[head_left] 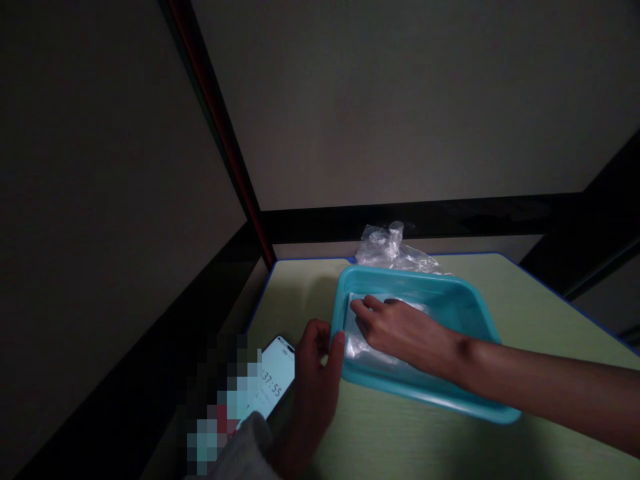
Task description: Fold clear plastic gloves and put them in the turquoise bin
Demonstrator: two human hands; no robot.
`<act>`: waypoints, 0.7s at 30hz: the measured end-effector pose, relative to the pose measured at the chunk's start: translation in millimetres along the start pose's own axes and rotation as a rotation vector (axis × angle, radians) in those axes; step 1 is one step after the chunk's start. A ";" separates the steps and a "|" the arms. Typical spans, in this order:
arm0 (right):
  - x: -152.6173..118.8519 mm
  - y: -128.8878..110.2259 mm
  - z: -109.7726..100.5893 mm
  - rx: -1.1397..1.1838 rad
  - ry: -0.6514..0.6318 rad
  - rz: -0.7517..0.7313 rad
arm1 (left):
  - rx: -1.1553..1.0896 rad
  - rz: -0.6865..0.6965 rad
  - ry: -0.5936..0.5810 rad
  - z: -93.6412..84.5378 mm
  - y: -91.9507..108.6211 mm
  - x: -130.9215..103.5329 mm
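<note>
A teal plastic basin (430, 399), rectangular with rounded corners, stands on the pale green table. My left hand (323, 357) grips its left rim, the thumb over the edge and the fingers outside. Inside the basin lies clear, shiny plastic packaging (360, 348), flat against the bottom at the left end. Over this plastic is my right hand (387, 325), palm down with curled fingers. Its thumb and whatever may be between the fingertips are hidden. My right forearm crosses the basin's right side.
Behind the basin, a crumpled clear plastic bag (387, 250) rests at the table's back edge. To the left, a phone (275, 377) showing a timer lies partly behind my left hand. The table (380, 433) has a blue edge and stands against walls at the back and left.
</note>
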State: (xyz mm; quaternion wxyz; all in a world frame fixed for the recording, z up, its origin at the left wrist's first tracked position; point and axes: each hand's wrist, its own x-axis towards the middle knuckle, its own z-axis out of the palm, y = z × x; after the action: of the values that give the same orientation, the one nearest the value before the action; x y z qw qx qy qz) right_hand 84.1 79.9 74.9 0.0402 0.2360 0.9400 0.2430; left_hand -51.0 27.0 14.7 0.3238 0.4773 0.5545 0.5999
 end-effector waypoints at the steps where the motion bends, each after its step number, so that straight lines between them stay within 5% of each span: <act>1: 1.1 -0.4 0.2 0.008 -0.015 0.007 | 0.002 0.002 -0.002 -0.2 0.1 -0.2; 11: 4.4 2.1 2.7 0.134 -0.114 0.032 | -0.018 -0.015 -0.015 -0.5 -0.1 0.1; 21: -8.1 9.4 -6.9 0.583 -0.244 0.125 | -0.008 -0.028 0.000 0.0 -0.6 0.0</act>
State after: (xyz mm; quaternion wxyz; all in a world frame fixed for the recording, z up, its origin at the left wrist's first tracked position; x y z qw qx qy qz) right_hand 93.9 80.3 85.1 0.0681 0.3221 0.9420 -0.0647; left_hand -51.1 27.1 14.2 0.3340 0.4683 0.5585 0.5977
